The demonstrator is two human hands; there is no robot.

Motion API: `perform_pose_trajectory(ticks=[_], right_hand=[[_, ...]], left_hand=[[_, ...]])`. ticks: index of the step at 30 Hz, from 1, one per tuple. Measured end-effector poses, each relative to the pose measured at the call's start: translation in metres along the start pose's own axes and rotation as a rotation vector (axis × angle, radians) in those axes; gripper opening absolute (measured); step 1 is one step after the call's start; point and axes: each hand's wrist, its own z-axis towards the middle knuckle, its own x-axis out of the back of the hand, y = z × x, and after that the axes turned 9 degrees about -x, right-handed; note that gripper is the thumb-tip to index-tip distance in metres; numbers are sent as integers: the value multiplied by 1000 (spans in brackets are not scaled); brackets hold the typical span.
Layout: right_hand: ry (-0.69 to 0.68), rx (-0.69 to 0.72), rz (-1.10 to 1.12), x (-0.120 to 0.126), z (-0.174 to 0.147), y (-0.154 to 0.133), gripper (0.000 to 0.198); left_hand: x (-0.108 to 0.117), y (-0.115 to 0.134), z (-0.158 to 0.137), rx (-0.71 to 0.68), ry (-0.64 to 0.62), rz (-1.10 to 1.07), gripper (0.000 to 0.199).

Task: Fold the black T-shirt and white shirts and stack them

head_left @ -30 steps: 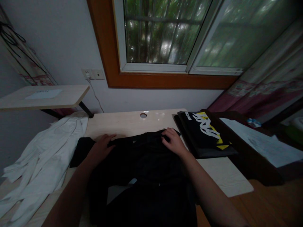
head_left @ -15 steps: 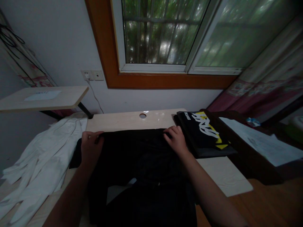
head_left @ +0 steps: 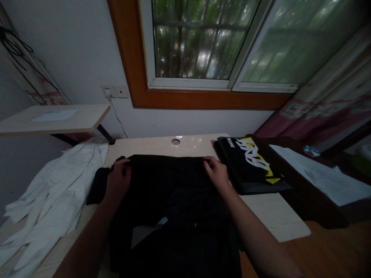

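Observation:
A black garment (head_left: 168, 185) lies spread over the pale table, its far edge running between my hands; the dark cloth hides its exact kind. At the far left corner, the fingers of my left hand (head_left: 118, 179) are closed on that edge. My right hand (head_left: 216, 172) pinches the same edge near its right end. Past my left hand, a dark piece of cloth (head_left: 97, 187) sticks out. A small white tag-like patch shows on the garment near an opening where the pale surface is visible.
White clothing (head_left: 55, 189) lies heaped on the left, beside a small raised shelf (head_left: 87, 119). Folded black clothes with a white and yellow print (head_left: 249, 158) are stacked at the right. The table (head_left: 145, 146) has a round cable hole and meets the wall below a window.
My left hand has shifted slightly right and lifted the garment's far left edge a little. My right hand keeps its pinch, nearly unmoved. The whole view has shifted slightly.

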Motion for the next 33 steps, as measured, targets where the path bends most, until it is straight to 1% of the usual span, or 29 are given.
perform_pose_trajectory(ticks=[2,4,7,9,11,13,15,17,19,21,22,24,26,28,30,33], right_hand=[[-32,-49,55,-1,0,1,29],[-46,-80,101,-2,0,2,29],[-20,-69,120,-3,3,3,29],[-14,-29,127,-6,5,5,34],[-37,22,136,-10,7,7,49],[-66,83,120,-14,9,10,64],[-60,144,77,-17,10,13,68],[-34,179,27,-17,11,15,60],[-34,194,-25,-15,11,13,44],[-87,229,-69,-12,9,9,25],[-123,259,-77,-11,8,6,19],[-203,333,-64,-10,6,1,19],[-282,401,-44,-12,3,-4,26],[-342,440,-61,-15,2,-6,33],[-349,441,-106,-18,2,-5,36],[-302,412,-178,-22,3,0,36]], left_hand=[[-6,1,-1,-110,-25,-11,36],[-9,4,-2,-238,-88,-11,49],[-10,9,0,-352,-185,21,57],[-9,9,1,-389,-204,46,52],[-7,5,2,-426,-224,59,41],[-7,0,1,-463,-275,47,30],[-8,-3,-1,-483,-352,27,26],[-10,-2,-3,-482,-419,19,26],[-12,-1,-4,-462,-451,38,27],[-15,0,-5,-435,-458,72,30],[-16,-1,-5,-423,-455,91,31],[-20,-4,-7,-407,-453,130,37],[-25,-10,-10,-388,-453,179,44],[-29,-17,-15,-342,-444,249,53],[-32,-24,-19,-287,-431,315,59],[-32,-32,-21,-240,-428,375,63]])
